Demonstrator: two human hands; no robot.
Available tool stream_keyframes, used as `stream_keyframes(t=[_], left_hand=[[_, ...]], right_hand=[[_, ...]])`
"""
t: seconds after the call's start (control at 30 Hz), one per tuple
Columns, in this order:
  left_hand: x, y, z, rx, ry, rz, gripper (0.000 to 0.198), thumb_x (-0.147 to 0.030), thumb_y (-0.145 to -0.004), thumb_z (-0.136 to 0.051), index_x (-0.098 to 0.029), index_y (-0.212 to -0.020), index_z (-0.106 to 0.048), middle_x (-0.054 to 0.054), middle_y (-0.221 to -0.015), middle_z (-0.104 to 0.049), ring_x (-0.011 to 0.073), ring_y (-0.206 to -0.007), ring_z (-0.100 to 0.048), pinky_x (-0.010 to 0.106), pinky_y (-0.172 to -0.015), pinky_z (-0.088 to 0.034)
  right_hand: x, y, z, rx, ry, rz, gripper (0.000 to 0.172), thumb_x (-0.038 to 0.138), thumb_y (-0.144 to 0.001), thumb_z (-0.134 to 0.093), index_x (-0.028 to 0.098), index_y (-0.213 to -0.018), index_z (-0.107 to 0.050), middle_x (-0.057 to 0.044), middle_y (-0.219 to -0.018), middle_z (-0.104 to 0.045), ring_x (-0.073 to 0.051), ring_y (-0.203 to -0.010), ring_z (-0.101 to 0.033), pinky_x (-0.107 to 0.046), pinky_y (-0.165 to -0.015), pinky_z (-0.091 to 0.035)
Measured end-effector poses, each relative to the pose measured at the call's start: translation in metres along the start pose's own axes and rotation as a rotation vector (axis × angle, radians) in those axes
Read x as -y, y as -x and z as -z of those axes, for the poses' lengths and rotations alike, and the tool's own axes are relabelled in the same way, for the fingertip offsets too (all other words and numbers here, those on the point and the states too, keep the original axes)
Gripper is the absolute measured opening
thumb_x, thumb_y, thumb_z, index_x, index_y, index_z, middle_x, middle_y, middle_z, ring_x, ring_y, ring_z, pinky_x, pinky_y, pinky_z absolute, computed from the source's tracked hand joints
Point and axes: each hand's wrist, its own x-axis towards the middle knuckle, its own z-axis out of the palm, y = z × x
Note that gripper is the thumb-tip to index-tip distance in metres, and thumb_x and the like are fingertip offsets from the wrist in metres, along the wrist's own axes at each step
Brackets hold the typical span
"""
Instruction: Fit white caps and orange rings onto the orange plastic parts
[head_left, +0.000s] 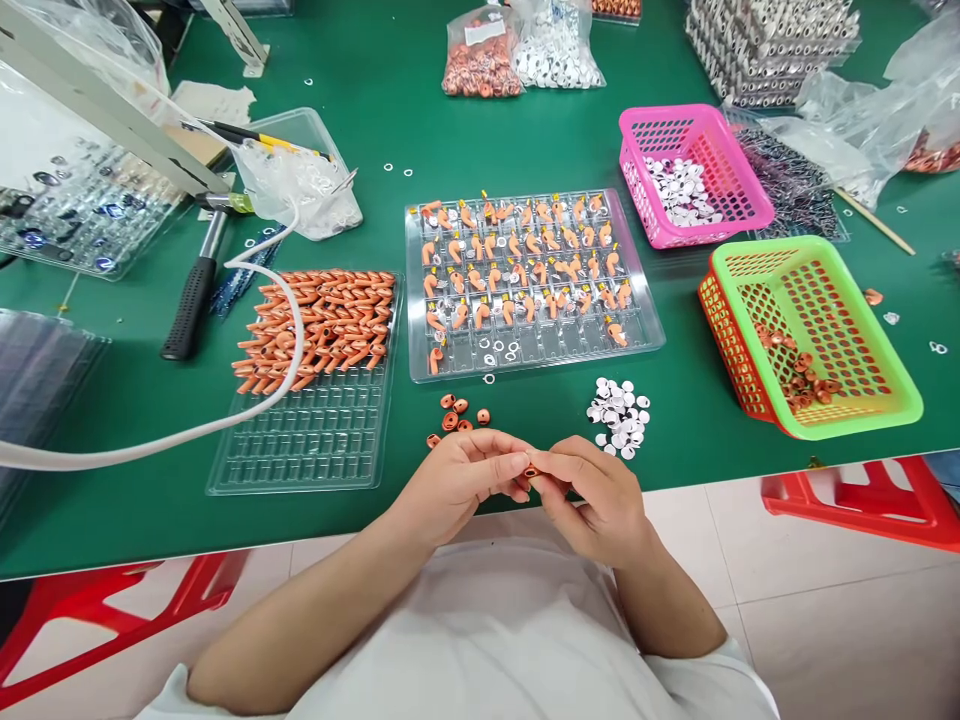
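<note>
My left hand (466, 478) and my right hand (596, 492) meet at the table's front edge. Between their fingertips they pinch a small copper-coloured oval part (532, 472) with a dark hole; the fingers cover most of it. Just beyond my left hand lie several loose copper-coloured oval parts (450, 421). A pile of small white discs (621, 415) sits beyond my right hand. Farther back, a clear compartment tray (525, 362) holds rows of curved orange pieces (481, 316), with a few white rings (489, 379) on and beside it.
Stacked copper-coloured pieces (322, 320) fill the back of another clear tray (296, 470) at left, crossed by a white hose (300, 330). A hammer (196, 290) lies beside it. At right stand a pink basket (652, 235) and a green basket (892, 400). Filled bags (484, 60) lie behind.
</note>
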Motion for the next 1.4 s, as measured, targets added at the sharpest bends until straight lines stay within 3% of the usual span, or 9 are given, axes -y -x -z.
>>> stream_keyframes(t=[0.6,0.9,1.4], left_hand=[[-0.003,0.006,-0.015,-0.096,0.137,0.03,0.024,-0.031,-0.066,-0.089,-0.013,-0.079,-0.08,0.005,-0.071,-0.074,0.0114,-0.064,-0.065,0.02,-0.06,-0.055],[-0.001,0.009,-0.012,-0.047,0.154,0.017,0.017,-0.028,-0.075,-0.083,-0.013,-0.083,-0.08,0.005,-0.074,-0.074,0.0094,-0.065,-0.064,0.018,-0.063,-0.053],[-0.002,0.011,-0.013,-0.055,0.136,0.025,0.018,-0.029,-0.073,-0.085,-0.014,-0.081,-0.08,0.004,-0.072,-0.074,0.0086,-0.061,-0.062,0.018,-0.061,-0.052]], right_hand=[[-0.002,-0.002,-0.014,-0.126,-0.194,-0.049,0.029,0.009,-0.089,-0.056,0.022,-0.114,-0.061,-0.004,-0.077,-0.062,-0.017,-0.071,-0.054,-0.026,-0.051,-0.044],[-0.004,-0.002,-0.016,-0.149,-0.118,-0.008,0.027,0.016,-0.092,-0.057,0.022,-0.118,-0.061,-0.004,-0.079,-0.065,-0.016,-0.068,-0.056,-0.025,-0.05,-0.047],[-0.002,-0.005,-0.015,-0.144,-0.11,-0.008,0.023,0.019,-0.09,-0.063,0.022,-0.113,-0.063,-0.002,-0.08,-0.064,-0.011,-0.061,-0.057,-0.021,-0.048,-0.049]])
